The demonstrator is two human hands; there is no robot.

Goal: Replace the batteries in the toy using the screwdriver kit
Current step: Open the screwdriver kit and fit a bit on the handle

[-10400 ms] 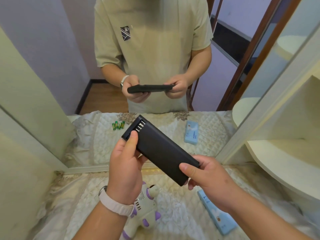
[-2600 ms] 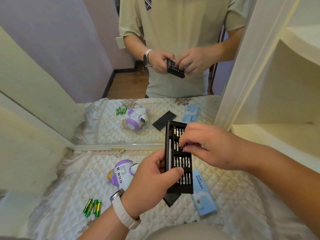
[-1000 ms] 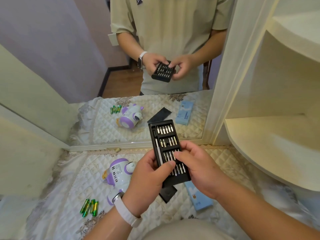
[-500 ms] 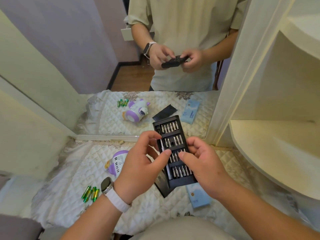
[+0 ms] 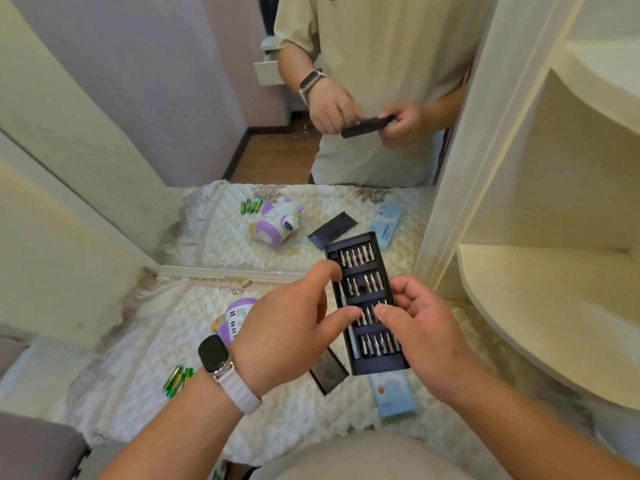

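Here the left hand [image 5: 287, 327] grips the left edge of the open screwdriver kit [image 5: 360, 270] between thumb and forefinger. The right hand [image 5: 426, 327] curls round its right edge, thumb on the third row of bits. The kit is held above the quilted surface [image 5: 156, 341]. Under it lie a black cover [image 5: 329, 374] and a blue box [image 5: 396, 398]. The toy [image 5: 239, 313] sits to the left, and the green batteries [image 5: 178, 375] lie nearer.

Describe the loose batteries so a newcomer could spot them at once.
Start at the white quilted cloth below the mirror. On its near left part, beside the watch, lies a small cluster of batteries. They are the only green things there; the nearby toy is purple and white.
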